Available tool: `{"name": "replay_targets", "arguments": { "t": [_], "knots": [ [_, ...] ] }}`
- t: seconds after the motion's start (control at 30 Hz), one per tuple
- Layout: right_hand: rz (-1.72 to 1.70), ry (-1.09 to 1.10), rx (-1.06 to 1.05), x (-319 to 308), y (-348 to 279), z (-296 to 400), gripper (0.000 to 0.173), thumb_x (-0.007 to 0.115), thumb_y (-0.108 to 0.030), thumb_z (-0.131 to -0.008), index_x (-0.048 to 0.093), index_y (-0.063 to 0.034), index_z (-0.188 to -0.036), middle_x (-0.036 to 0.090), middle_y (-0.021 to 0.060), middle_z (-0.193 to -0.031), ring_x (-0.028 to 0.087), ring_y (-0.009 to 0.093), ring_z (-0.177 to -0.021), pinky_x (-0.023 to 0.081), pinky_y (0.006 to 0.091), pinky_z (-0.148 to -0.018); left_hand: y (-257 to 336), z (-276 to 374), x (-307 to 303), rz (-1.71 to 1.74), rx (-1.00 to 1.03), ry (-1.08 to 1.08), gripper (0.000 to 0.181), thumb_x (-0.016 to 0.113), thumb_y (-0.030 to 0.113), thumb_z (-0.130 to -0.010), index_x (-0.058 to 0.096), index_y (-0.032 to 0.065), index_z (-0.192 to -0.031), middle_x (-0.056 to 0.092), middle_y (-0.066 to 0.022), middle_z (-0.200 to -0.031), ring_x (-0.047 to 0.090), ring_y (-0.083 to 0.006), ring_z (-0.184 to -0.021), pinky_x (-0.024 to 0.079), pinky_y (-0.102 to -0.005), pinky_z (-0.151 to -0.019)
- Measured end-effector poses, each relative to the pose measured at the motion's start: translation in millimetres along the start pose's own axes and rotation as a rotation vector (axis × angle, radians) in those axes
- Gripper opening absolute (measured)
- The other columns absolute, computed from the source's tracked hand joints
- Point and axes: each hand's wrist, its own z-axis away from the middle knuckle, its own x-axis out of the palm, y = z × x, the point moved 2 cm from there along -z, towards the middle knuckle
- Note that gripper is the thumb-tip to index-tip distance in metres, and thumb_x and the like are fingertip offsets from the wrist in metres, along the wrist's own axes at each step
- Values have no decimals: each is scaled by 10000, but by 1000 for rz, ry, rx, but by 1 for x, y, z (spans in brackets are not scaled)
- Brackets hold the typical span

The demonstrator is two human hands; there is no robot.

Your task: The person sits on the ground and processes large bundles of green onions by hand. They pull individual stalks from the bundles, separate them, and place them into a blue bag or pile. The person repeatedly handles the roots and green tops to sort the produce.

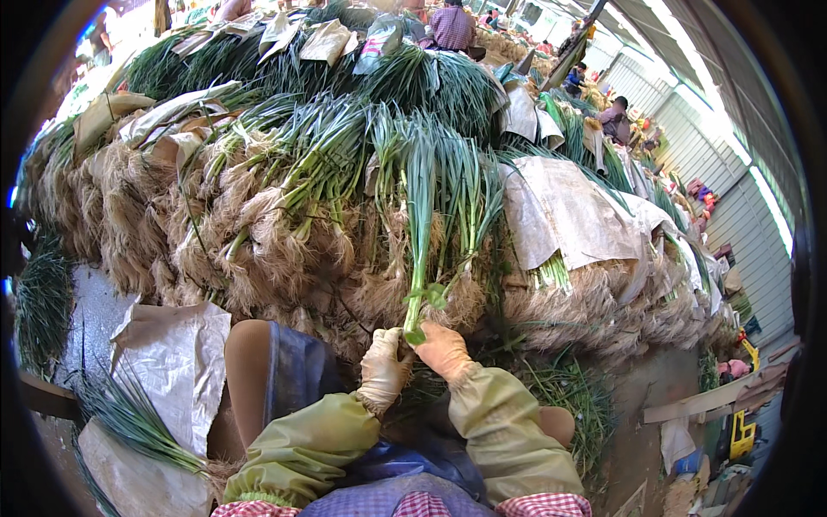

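My left hand [386,369], in a pale soiled glove, is closed at the root end of a bunch of green onions [418,239]. My right hand [442,350], in an orange-tan glove, grips the same lower ends from the other side. The bunch stands upright, long leaves pointing away from me. A small round-leafed green plant [431,296] lies against its stems. The roots between my fingers are mostly hidden. Just beyond my hands rises a heap of green onions with tangled tan roots [271,213].
Woven sacking [568,207] covers part of the heap at right. At lower left, a smaller onion bunch [139,420] lies on sacking [171,362]. Loose green leaves [575,400] litter the floor at right. Other people [452,27] sit farther back beyond the heap.
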Motion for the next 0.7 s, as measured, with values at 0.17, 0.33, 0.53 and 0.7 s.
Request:
{"name": "replay_targets", "arguments": {
  "t": [0.17, 0.33, 0.53, 0.7],
  "knots": [
    [-307, 243, -122, 8, 22, 16, 229, 561, -281, -863, 581, -53, -880, 640, 155, -801, 631, 279, -716, 511, 375, -635, -12, 1, -5, 17, 11, 10, 308, 699, 47, -684, 556, 70, -956, 520, -114, -808, 567, -300, -736, 464, -386, -626],
    [164, 329, 251, -59, 150, 51, 278, 472, -277, -905, 602, -38, -846, 640, 162, -725, 642, 267, -644, 510, 368, -566, 3, -5, -6, 74, 58, 59, 240, 667, 26, -683, 564, 79, -893, 522, -99, -808, 549, -297, -718, 445, -396, -615],
    [-475, -34, 363, -37, 103, 11, 521, 494, -518, -856, 578, -96, -1149, 649, 77, -1051, 585, 219, -1007, 411, 326, -894, 7, 1, 9, -307, 370, 35, 106, 530, 106, -810, 579, 87, -902, 535, -88, -818, 530, -262, -689, 408, -377, -542],
    [-713, -66, 191, 28, 52, -55, 219, 499, -201, -903, 570, -43, -1037, 599, 50, -909, 546, 149, -791, 441, 276, -723, 9, 8, 7, -211, 274, -93, 212, 614, 91, -754, 578, 80, -962, 546, -99, -843, 551, -285, -739, 449, -380, -605]
  ]
}}
